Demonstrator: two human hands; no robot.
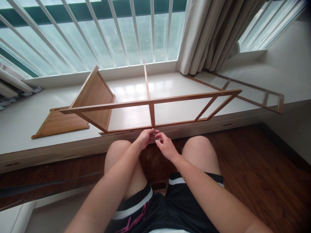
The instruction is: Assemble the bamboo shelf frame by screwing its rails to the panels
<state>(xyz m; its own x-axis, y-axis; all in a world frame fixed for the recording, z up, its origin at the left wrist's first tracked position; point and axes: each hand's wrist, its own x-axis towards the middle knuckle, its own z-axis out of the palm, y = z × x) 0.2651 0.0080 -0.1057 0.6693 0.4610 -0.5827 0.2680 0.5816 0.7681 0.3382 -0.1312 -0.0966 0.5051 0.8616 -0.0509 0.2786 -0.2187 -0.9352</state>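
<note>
The person sits facing a long white window ledge, knees against its near edge. The left hand and the right hand meet just below the near rail of a wooden frame that lies across the ledge. Both hands are pinched narrow, fingertips together on a small metal part, too small to name, at the foot of the frame's middle upright. The frame stands tilted up, one wooden panel fixed at its left end. A second wooden panel lies flat on the ledge to the far left. Another ladder-like frame lies flat to the right, near the beige curtain. The black shorts carry pink script lettering, cut off by the picture's edge and not readable.
</note>
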